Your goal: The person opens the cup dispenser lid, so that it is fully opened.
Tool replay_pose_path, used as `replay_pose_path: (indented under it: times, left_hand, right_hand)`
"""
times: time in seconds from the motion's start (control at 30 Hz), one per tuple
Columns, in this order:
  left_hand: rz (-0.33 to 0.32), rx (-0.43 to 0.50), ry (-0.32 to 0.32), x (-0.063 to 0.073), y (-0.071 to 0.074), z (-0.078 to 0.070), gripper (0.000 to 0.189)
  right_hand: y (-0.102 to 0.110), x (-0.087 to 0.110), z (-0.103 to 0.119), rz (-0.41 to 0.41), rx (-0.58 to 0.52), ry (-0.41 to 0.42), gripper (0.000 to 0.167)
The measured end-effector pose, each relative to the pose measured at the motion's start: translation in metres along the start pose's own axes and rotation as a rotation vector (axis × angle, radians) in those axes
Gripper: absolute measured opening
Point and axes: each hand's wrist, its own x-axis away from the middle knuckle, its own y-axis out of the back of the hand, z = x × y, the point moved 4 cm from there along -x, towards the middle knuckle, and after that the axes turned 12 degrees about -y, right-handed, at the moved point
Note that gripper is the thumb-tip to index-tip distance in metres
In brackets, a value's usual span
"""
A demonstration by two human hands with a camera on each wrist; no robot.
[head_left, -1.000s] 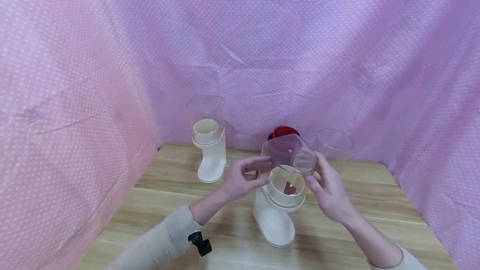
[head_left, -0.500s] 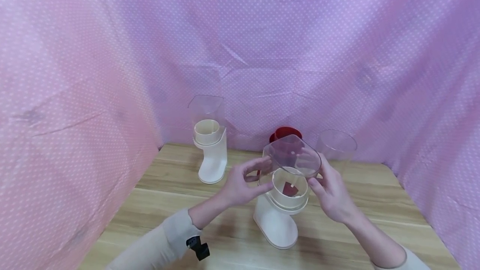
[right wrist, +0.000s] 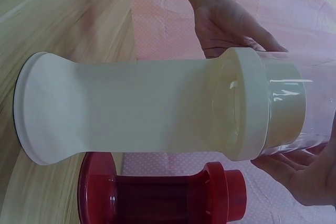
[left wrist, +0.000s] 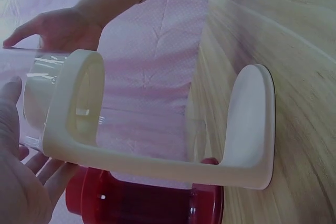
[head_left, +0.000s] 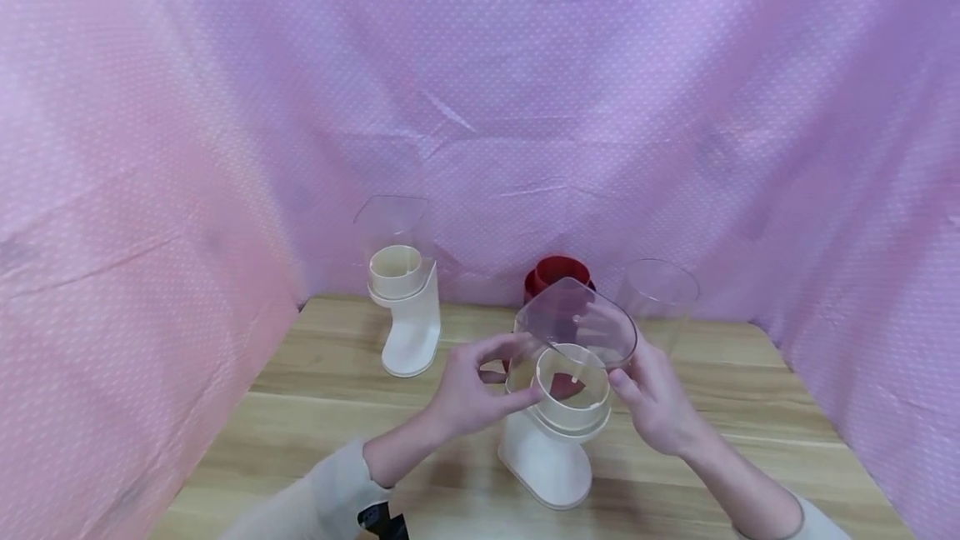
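A clear plastic container (head_left: 546, 317), open at its angled top, stands around the cream ring (head_left: 573, 419) of a white stand (head_left: 549, 473). From the left side my left hand (head_left: 468, 386) holds the container, thumb in front and fingers behind. My right hand (head_left: 656, 398) holds it from the right, with some fingers seen through the clear wall. In the left wrist view the container's lower end surrounds the inner collar (left wrist: 39, 95) and meets the white ring (left wrist: 86, 95). The right wrist view shows the stand's flat upright (right wrist: 147, 106) and the right hand's fingers against the clear wall.
Behind the held container stands a red stand (head_left: 561, 269) of similar shape. A second white stand (head_left: 411, 340) with a clear container on top is at the back left. Another clear cylinder (head_left: 660, 282) stands at the back right. Pink dotted cloth (head_left: 480, 107) encloses the wooden table (head_left: 337, 407).
The head view has shifted slightly, so the stands at the back appear a little further left. Both hands keep their hold on the container, with little visible movement.
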Motion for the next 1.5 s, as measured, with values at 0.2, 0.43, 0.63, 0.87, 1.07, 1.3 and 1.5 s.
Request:
replay_pose_path:
  times: [0.2,0.43,0.63,0.87,1.07,1.3,1.5]
  left_hand:
    - [0.043,0.002,-0.076,-0.002,-0.003,-0.001,0.062]
    - [0.086,0.021,-0.065,-0.002,-0.005,-0.002,0.062]
    - [0.037,0.014,-0.074,0.001,-0.008,-0.007,0.058]
    - [-0.039,-0.001,-0.076,0.008,-0.014,-0.012,0.059]
    - [0.006,-0.044,-0.117,0.004,-0.015,-0.009,0.076]
    - [0.187,0.079,-0.149,-0.006,-0.017,0.007,0.085]
    - [0.237,0.155,-0.109,-0.006,-0.021,0.016,0.089]
  right_hand:
    - [0.006,0.005,-0.001,-0.034,-0.005,-0.054,0.066]
    - [0.007,0.008,0.008,-0.037,0.019,-0.052,0.062]
    - [0.004,0.006,0.007,-0.027,0.007,-0.025,0.065]
    - [0.002,0.001,0.002,-0.011,-0.051,0.052,0.062]
    - [0.004,0.002,0.0,0.016,-0.095,0.068,0.061]
    - [0.011,0.012,-0.002,-0.009,-0.084,-0.022,0.064]
    - [0.013,0.014,-0.001,-0.001,-0.034,-0.025,0.057]
